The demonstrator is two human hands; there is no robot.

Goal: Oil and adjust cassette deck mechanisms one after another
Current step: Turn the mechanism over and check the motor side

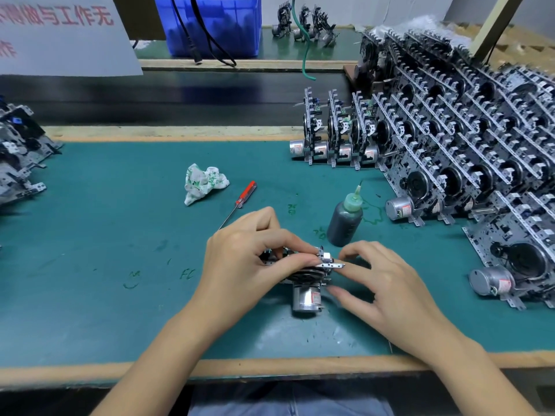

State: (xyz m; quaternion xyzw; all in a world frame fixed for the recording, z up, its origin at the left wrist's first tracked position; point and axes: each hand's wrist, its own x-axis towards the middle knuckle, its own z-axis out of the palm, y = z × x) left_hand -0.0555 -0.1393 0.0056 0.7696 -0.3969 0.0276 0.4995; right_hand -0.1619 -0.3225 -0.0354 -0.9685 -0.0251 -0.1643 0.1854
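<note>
Both hands are on one cassette mechanism [303,274] at the front middle of the green mat [105,250]: the left hand [249,259] grips its top edge, the right hand [375,283] seems to pinch its small metal tab. The oil bottle [345,220] stands just behind, the red screwdriver [240,202] near it.

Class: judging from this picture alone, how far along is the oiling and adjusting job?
Done, probably: a small pile at far left. In hand: both hands, left and right, hold one mechanism; oil bottle and screwdriver lie unused. Left: the big stack at right.
</note>
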